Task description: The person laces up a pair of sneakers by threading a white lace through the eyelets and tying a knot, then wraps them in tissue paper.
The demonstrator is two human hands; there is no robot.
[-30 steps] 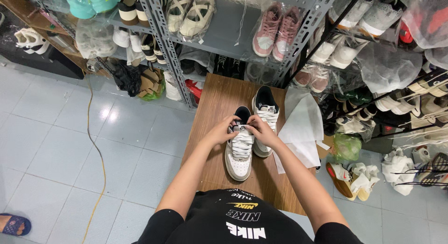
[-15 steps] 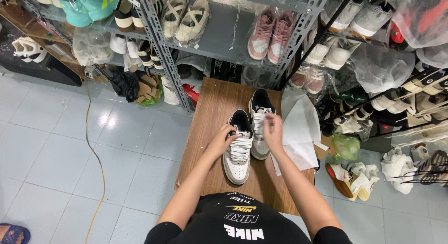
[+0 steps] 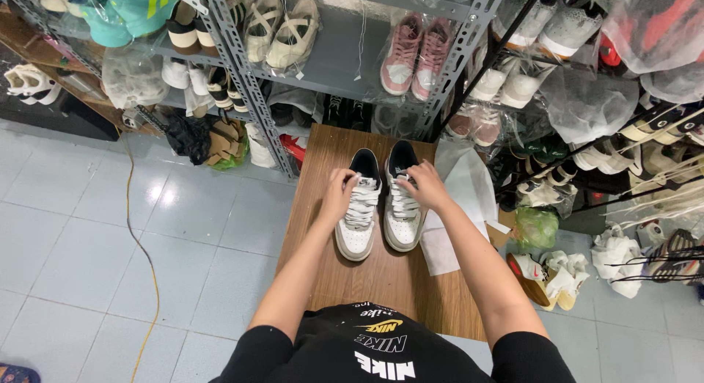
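We have both sneakers side by side mid-table [image 3: 330, 280], toes toward six o'clock, laces threaded. Our left hand [image 3: 339, 189] pinches the left sneaker [image 3: 357, 222] by its tongue; our right hand [image 3: 424, 185] grips the right sneaker [image 3: 402, 218] likewise. Only final straightening seems left. Both look white, black-lined, clean.

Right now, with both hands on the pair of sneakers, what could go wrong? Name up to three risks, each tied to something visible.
1. The white paper sheet overhangs the wooden table edge beside the right hand; an elbow might sweep it off.
2. The left hand holds the left sneaker near its laces; a tug could skew it against the right sneaker.
3. The yellow cable on the floor could trip a step back.
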